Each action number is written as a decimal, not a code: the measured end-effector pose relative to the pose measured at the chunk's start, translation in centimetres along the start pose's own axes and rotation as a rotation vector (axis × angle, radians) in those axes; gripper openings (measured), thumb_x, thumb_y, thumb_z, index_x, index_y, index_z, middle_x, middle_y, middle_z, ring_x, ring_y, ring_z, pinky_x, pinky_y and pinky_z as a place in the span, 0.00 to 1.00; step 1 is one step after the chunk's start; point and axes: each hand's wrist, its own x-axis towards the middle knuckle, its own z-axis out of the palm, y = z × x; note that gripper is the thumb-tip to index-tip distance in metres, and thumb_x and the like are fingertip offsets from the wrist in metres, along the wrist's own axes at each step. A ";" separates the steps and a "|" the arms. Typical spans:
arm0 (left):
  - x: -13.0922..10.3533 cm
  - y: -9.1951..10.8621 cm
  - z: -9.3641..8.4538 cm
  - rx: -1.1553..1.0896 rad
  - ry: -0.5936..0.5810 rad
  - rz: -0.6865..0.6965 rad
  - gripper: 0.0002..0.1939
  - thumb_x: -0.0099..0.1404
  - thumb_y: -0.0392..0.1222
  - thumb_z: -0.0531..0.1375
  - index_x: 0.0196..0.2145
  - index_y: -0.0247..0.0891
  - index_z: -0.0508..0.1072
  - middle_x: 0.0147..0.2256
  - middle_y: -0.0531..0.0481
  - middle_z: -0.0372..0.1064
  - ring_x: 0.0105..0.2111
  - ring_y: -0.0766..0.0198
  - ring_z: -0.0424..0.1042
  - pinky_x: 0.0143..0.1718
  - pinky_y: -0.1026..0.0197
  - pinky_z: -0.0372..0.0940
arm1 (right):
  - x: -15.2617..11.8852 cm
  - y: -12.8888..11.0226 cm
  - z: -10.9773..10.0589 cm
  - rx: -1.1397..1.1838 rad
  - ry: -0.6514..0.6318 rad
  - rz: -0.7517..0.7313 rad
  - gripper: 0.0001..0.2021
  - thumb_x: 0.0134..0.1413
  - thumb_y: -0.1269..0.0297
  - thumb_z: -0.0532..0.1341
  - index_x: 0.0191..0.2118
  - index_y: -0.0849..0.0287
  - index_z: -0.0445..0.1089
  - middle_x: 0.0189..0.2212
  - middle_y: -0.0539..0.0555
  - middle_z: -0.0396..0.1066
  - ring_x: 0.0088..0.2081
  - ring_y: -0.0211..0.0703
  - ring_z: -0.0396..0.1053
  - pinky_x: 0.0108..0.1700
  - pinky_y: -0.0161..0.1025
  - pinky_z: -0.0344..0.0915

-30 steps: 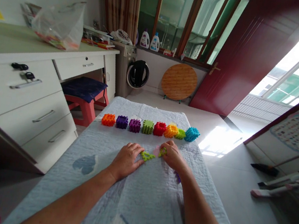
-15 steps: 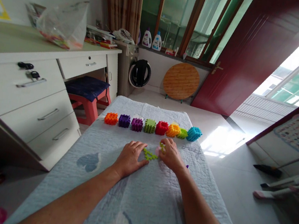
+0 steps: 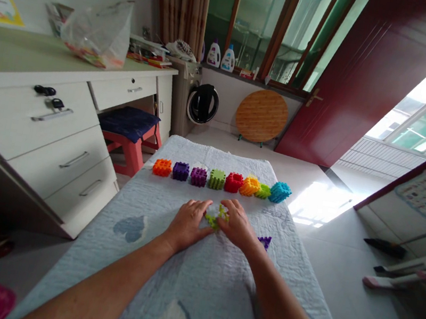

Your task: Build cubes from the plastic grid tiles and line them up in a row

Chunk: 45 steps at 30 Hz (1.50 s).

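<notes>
Between my two hands are yellow-green toothed plastic building pieces. My left hand (image 3: 189, 221) holds one flat green piece (image 3: 210, 220), thumb on the near side and fingers on the far side. In my right hand (image 3: 238, 225) a second green piece (image 3: 222, 210) is pinched upright, its edge against or very close to the first; the fingers partly hide where they meet. A purple toothed triangular piece (image 3: 265, 242) lies on the cloth beside my right wrist, partly covered by it.
A row of toothed cubes runs across the cloth-covered table (image 3: 214, 154), from an orange cube (image 3: 162, 167) at left to a blue cube (image 3: 280, 192) at right. A stool (image 3: 131, 136) and a white desk (image 3: 55, 134) stand at the left.
My right hand has moved left, bringing its green piece up to the one in my left hand. More of the purple piece now shows beside my right wrist.
</notes>
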 end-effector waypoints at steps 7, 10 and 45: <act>0.2 0.8 -1.2 0.046 -0.140 0.023 0.11 0.61 0.50 0.59 0.34 0.40 0.73 0.34 0.48 0.71 0.37 0.56 0.67 0.38 0.57 0.57 | -0.3 1.5 -1.8 0.017 -0.210 -0.131 0.30 0.44 0.84 0.51 0.55 0.58 0.63 0.51 0.58 0.63 0.52 0.45 0.60 0.56 0.44 0.55; 0.1 0.8 -1.1 0.026 -0.155 0.021 0.08 0.61 0.46 0.60 0.34 0.40 0.73 0.33 0.49 0.72 0.36 0.58 0.67 0.39 0.58 0.56 | -0.1 1.6 -1.9 0.014 -0.251 -0.144 0.29 0.42 0.86 0.50 0.51 0.58 0.67 0.47 0.57 0.65 0.50 0.44 0.61 0.54 0.43 0.56; -0.3 0.9 -1.7 -0.082 -0.076 -0.060 0.25 0.51 0.49 0.66 0.46 0.39 0.70 0.34 0.48 0.73 0.37 0.54 0.70 0.39 0.56 0.60 | -0.4 0.1 1.0 -0.007 -0.061 -0.080 0.15 0.48 0.68 0.60 0.44 0.57 0.65 0.39 0.53 0.66 0.40 0.42 0.64 0.43 0.37 0.59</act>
